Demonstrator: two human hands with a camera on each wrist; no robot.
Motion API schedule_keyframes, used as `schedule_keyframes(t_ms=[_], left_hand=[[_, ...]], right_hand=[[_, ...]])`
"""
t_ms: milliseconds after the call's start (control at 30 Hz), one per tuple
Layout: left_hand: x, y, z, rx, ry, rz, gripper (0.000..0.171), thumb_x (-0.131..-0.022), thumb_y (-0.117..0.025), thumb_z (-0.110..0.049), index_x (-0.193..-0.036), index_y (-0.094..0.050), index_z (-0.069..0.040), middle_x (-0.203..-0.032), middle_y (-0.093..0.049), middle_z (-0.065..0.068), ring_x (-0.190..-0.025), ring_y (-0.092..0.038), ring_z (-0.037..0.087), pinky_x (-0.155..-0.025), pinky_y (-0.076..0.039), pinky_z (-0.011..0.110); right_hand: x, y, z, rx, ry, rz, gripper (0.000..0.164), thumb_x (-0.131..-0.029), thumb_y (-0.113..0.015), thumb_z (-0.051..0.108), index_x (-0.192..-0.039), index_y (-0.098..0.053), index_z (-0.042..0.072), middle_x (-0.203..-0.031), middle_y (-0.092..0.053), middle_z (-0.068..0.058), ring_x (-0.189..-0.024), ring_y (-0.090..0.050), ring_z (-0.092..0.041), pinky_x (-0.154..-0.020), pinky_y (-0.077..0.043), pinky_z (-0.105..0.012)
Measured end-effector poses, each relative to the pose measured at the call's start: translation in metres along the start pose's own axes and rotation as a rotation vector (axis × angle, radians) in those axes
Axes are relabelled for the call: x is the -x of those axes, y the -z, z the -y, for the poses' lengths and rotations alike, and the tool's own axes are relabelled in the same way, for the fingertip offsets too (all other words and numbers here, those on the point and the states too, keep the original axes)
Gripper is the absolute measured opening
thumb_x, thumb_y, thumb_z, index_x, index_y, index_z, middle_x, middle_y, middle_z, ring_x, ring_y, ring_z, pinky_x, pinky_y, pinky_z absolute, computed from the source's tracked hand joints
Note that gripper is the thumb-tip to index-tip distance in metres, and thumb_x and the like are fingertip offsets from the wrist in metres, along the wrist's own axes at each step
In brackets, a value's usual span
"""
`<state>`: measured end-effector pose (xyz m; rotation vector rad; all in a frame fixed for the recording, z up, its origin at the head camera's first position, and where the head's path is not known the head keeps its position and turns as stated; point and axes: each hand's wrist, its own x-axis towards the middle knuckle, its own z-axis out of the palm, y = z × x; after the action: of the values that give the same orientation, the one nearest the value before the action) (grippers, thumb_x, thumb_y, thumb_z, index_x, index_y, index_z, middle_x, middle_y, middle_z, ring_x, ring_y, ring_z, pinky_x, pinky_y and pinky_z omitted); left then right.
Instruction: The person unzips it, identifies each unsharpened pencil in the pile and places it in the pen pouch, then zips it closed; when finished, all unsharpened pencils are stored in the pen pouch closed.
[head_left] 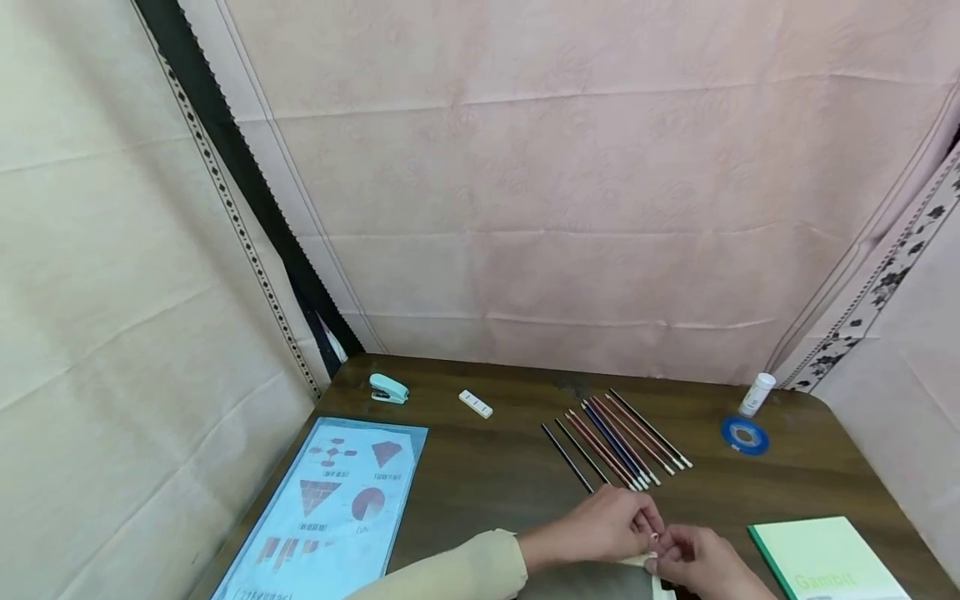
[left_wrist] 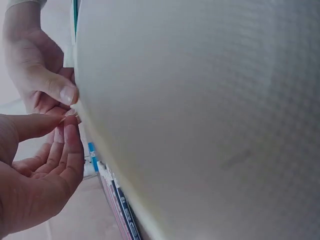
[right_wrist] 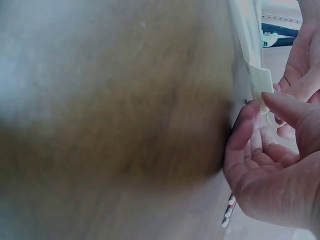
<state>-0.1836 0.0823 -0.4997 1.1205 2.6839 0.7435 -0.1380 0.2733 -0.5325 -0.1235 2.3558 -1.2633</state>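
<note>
A translucent mesh pouch (left_wrist: 200, 100) with a cream edge lies at the near side of the table, mostly cut off by the head view's bottom. My right hand (head_left: 701, 558) pinches the cream corner tab (right_wrist: 261, 85) of that edge between thumb and forefinger. Touching close beside it, my left hand (head_left: 607, 525) pinches a small pale piece at the same corner, which looks like the zipper pull; the fingertips largely hide it. In the left wrist view, thumb and forefinger of the left hand (left_wrist: 40, 185) meet at the pouch's edge.
Beyond my hands lies a row of several pencils (head_left: 622, 442). Blue tape (head_left: 745, 436) and a white cylinder (head_left: 757, 394) are at the right, with a green notebook (head_left: 832, 558) nearer. Leftward are a blue printed sheet (head_left: 337, 454), a mint stapler (head_left: 388, 388) and an eraser (head_left: 476, 403).
</note>
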Motion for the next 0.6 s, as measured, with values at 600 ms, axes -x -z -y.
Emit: schedule_keyframes(t_ms=[600], left_hand=[[0.020,0.012,0.015,0.143,0.080,-0.009,0.008,-0.077,-0.076,-0.024,-0.083,-0.073,-0.028,-0.065,-0.063,-0.025,-0.056,-0.050,-0.014,-0.052,-0.041,0.007]], right_hand=[[0.006,-0.010,0.013,-0.149,-0.013,-0.051,0.035,-0.083,-0.073,0.036,-0.095,-0.063,0.005,-0.079,-0.066,-0.004,-0.071,-0.062,-0.018,-0.059,-0.057,-0.035]])
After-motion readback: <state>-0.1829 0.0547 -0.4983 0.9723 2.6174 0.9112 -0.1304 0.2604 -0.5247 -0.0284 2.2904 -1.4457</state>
